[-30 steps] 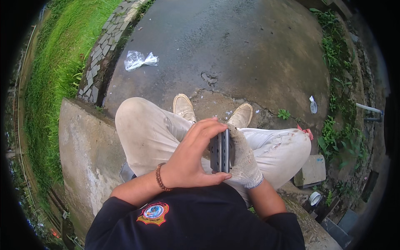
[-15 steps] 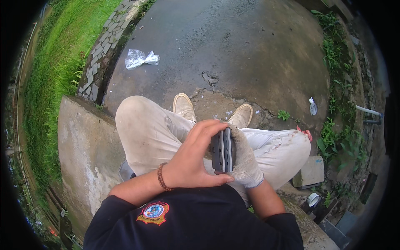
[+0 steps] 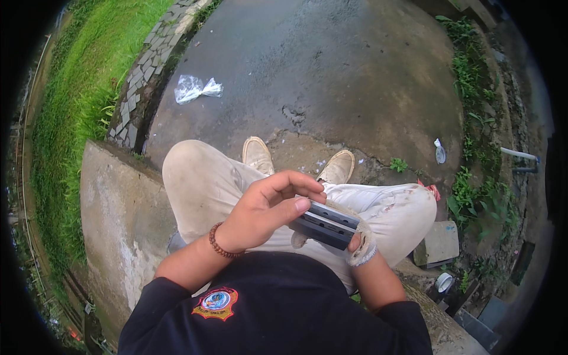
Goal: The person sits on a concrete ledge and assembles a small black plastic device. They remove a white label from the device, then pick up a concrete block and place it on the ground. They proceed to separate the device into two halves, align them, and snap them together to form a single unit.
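Note:
My right hand [image 3: 360, 247], in a knitted off-white work glove, is closed around a dark grey, stacked rectangular block [image 3: 326, 223] from beneath. The block looks like flat plates laid together, with a paler seam and small dark holes along its edges; I cannot make out its exact kind. My bare left hand [image 3: 260, 210], with a brown bead bracelet [image 3: 220, 242] at the wrist, is curled at the block's far left corner. Its thumb lies on that corner and its fingertips reach the far edge. Most of the gloved fingers are hidden under the block. Both hands are over my lap.
My light trousers [image 3: 198, 177] and shoes [image 3: 338, 167] are below. A clear plastic bag [image 3: 190, 90] lies on the wet concrete [image 3: 355, 71], and a smaller one [image 3: 439, 151] lies to the right. A low concrete wall [image 3: 121, 207] is at left; a pale block [image 3: 438, 244] and white cup [image 3: 444, 282] are at right.
The block has turned from upright to slanting down toward the right. My left thumb has moved from its near end up to the left corner, and the gloved hand has shifted underneath.

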`<state>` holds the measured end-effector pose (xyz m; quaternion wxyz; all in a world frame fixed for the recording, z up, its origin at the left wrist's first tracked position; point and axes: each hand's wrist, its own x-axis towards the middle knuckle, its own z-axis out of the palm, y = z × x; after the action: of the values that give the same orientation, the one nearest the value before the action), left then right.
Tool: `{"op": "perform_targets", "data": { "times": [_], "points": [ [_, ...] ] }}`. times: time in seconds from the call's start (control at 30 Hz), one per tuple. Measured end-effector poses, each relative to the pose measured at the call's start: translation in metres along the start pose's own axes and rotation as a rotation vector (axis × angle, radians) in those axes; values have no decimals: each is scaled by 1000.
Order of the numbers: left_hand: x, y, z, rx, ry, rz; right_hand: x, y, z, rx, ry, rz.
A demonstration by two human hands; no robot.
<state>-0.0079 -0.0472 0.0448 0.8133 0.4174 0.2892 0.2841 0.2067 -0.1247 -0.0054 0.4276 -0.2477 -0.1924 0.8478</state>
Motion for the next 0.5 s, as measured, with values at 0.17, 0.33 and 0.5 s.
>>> {"op": "perform_targets", "data": {
  "times": [0.17,0.33,0.5],
  "points": [
    [7,3,7,-5,60,-13,2,5,-4,57,3,2],
    [8,5,9,-18,75,-31,7,5,-7,57,-54,16],
    [11,-2,10,67,95,-44,2,10,-13,65,-76,-6]
  ]
}}
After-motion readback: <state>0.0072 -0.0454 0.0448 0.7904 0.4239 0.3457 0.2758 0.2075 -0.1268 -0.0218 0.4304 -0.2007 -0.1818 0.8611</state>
